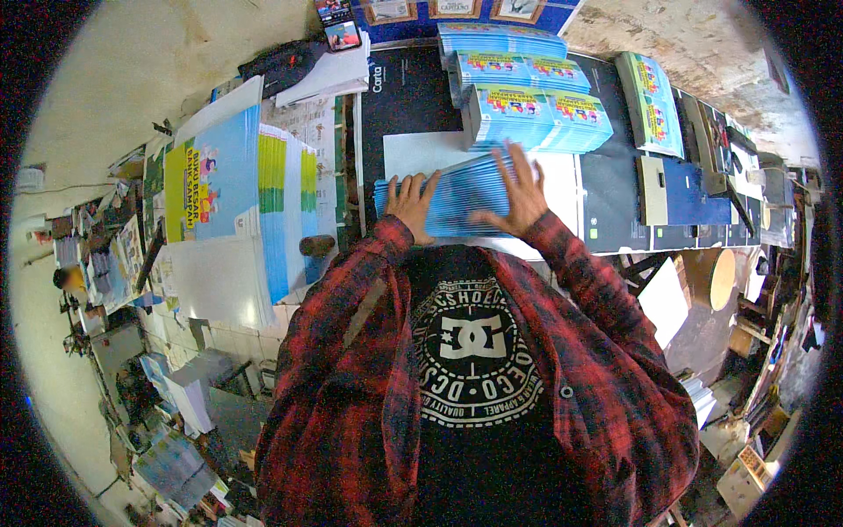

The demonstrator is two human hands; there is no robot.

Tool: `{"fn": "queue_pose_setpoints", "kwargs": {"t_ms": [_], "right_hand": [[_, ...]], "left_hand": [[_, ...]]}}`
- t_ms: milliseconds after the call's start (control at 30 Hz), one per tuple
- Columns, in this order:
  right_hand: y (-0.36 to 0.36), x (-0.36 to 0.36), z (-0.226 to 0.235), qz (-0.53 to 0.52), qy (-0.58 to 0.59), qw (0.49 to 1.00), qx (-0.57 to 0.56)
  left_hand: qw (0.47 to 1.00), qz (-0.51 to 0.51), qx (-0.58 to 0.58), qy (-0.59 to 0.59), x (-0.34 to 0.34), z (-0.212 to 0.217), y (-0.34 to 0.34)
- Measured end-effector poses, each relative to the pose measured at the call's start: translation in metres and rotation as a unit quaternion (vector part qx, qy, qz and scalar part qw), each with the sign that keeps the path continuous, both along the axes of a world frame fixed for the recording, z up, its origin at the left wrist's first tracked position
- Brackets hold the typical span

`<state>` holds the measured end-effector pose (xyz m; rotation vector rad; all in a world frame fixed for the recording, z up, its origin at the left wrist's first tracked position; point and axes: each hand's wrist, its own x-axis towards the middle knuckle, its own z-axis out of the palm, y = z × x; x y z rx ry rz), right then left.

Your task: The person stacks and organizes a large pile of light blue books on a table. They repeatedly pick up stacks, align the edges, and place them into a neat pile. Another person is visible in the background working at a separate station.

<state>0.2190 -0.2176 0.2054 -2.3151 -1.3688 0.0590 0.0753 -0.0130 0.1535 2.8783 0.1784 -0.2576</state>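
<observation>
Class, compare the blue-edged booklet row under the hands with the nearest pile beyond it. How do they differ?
The booklet row shows thin blue edges in ridged lines; the nearest pile shows printed yellow-and-blue covers. The row lies nearer the person, the pile farther away. Both show blue.

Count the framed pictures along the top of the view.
3, side by side at the top edge: left frame, middle frame and right frame. Others may be out of view.
</observation>
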Motion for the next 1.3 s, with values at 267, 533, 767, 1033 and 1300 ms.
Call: {"fn": "queue_pose_setpoints", "kwargs": {"t_ms": [267,533,767,1033,1300], "right_hand": [[-0.025,-0.022,-0.058,-0.046,-0.063,0.994,-0.076],[0.004,-0.012,-0.057,-0.008,-0.054,0.990,-0.130],[0.048,-0.005,-0.033,0.007,-0.122,0.992,-0.019],[0.033,-0.003,-0.027,0.142,-0.101,0.942,-0.285],[0.034,0.006,-0.069,0.082,-0.042,0.983,-0.157]], "left_hand": [[0.999,-0.016,0.026,-0.013,0.013,-0.012,0.011],[1.000,-0.006,0.024,0.003,0.014,-0.007,0.010],[0.999,-0.017,0.045,-0.009,0.013,-0.011,0.010],[0.999,0.017,-0.033,-0.010,0.008,-0.016,0.010],[0.999,-0.008,-0.028,-0.014,0.019,-0.019,0.018]]}}
